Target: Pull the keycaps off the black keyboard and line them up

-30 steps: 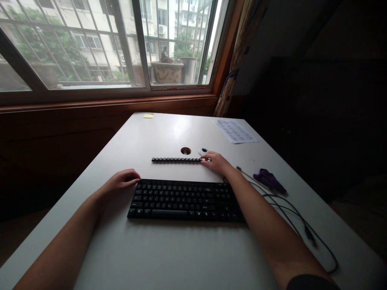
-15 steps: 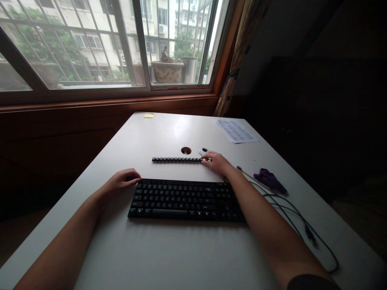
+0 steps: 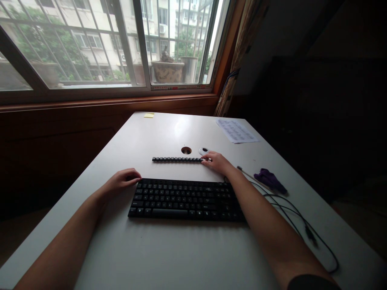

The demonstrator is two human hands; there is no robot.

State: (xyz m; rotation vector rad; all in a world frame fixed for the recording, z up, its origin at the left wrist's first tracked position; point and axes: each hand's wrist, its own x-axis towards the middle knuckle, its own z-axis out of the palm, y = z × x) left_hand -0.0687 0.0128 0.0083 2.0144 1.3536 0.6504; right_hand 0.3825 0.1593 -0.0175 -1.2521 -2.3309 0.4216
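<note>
A black keyboard (image 3: pixel 175 199) lies flat on the white table in front of me. At its upper left corner rests my left hand (image 3: pixel 124 178), fingers curled and fingertips touching the corner. Beyond the keyboard, a straight row of black keycaps (image 3: pixel 177 160) stretches from left to right. My right hand (image 3: pixel 215 161) is at the right end of this row, thumb and fingers pinched on a keycap there, which they mostly hide. My right forearm crosses over the keyboard's right end and covers part of it.
A white oval object (image 3: pixel 203 151) with a dark centre sits just behind my right hand, near a round cable hole (image 3: pixel 186 150). A purple cloth (image 3: pixel 269 180), a thin brush-like stick (image 3: pixel 250 176) and a black cable (image 3: pixel 302 217) lie at right. Printed sheets (image 3: pixel 237 131) and a yellow note (image 3: pixel 148 115) lie farther back.
</note>
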